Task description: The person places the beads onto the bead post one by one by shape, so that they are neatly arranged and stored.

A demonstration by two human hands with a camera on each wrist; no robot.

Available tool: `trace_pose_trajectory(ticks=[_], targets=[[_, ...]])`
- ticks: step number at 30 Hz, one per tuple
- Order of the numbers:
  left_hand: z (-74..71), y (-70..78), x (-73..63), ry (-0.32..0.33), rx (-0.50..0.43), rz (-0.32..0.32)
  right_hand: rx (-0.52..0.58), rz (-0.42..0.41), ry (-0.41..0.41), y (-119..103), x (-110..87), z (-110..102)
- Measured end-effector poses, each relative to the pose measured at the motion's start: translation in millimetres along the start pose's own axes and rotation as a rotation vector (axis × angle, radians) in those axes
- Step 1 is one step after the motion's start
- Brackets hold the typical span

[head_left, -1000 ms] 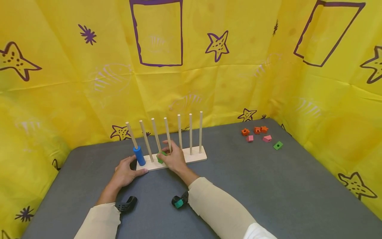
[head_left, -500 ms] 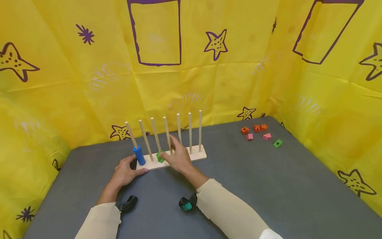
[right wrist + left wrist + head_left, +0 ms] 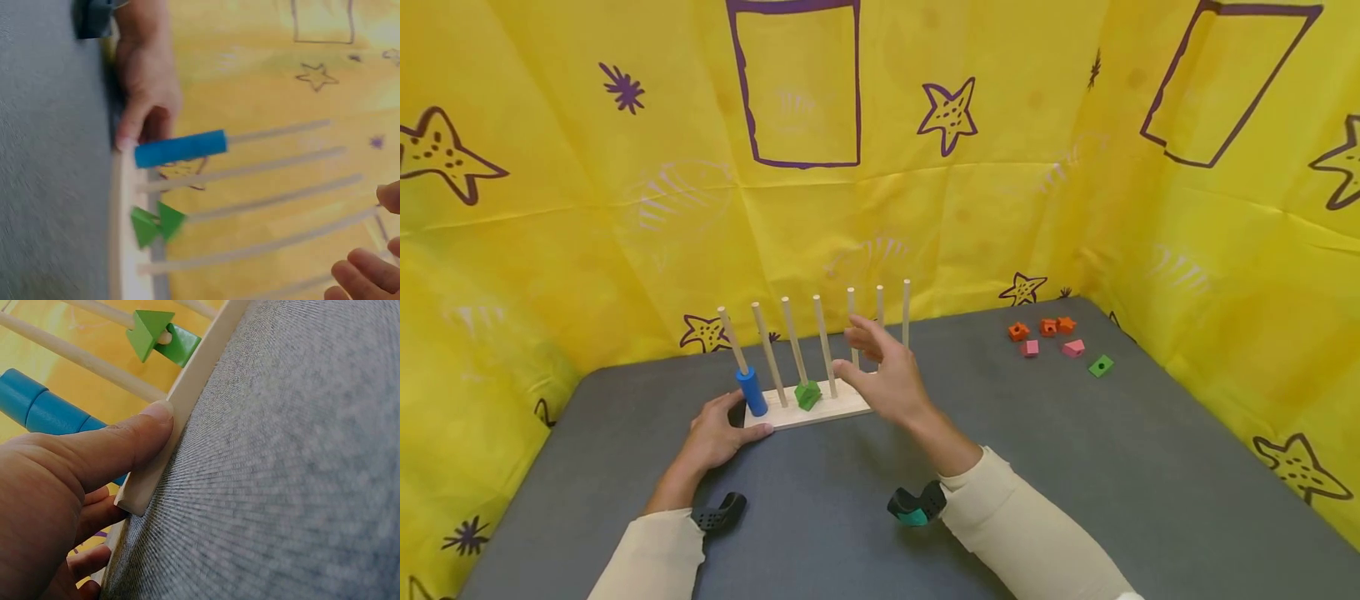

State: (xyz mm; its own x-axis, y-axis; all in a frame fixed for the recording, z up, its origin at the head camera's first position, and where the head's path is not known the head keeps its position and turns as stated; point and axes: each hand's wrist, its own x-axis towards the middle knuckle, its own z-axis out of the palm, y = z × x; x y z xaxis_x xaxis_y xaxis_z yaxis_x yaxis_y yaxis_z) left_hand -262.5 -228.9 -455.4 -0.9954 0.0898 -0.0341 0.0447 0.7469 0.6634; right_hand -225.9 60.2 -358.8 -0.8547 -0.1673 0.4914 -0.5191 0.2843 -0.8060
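Observation:
In the head view a pale wooden peg board (image 3: 831,410) with several upright pegs stands near the back of the table. My left hand (image 3: 715,432) grips its left end, the thumb (image 3: 140,434) on the front edge and the fingers behind. Blue cylinders (image 3: 752,393) are stacked on the leftmost peg. Two green triangular blocks (image 3: 807,395) sit low on the third peg, turned at different angles. My right hand (image 3: 891,379) holds nothing, its fingers spread in front of the right-hand pegs and hiding part of the board.
On the right of the grey table (image 3: 1075,467) lie several orange star-shaped blocks (image 3: 1018,332), pink blocks (image 3: 1073,348) and one green block (image 3: 1101,366). Yellow patterned cloth (image 3: 820,217) hangs behind and at the sides.
My right hand has let go of the green block on the third peg and drawn back to the right. The left hand has kept its place on the board.

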Motion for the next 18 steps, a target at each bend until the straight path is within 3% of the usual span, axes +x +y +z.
trace_pose_trajectory(ticks=[5, 11, 18], targets=[[0.5, -0.3, -1.0, 0.004, 0.012, 0.0, 0.017, -0.066, 0.064, -2, -6.6, -28], [0.9, 1.7, -2.3, -0.003, 0.001, -0.037, 0.037, -0.069, 0.137, -3, -13.5, -63], [0.1, 2.8, -2.9, -0.003, 0.005, -0.043, -0.024, -0.085, 0.203, -33, -23.8, -102]])
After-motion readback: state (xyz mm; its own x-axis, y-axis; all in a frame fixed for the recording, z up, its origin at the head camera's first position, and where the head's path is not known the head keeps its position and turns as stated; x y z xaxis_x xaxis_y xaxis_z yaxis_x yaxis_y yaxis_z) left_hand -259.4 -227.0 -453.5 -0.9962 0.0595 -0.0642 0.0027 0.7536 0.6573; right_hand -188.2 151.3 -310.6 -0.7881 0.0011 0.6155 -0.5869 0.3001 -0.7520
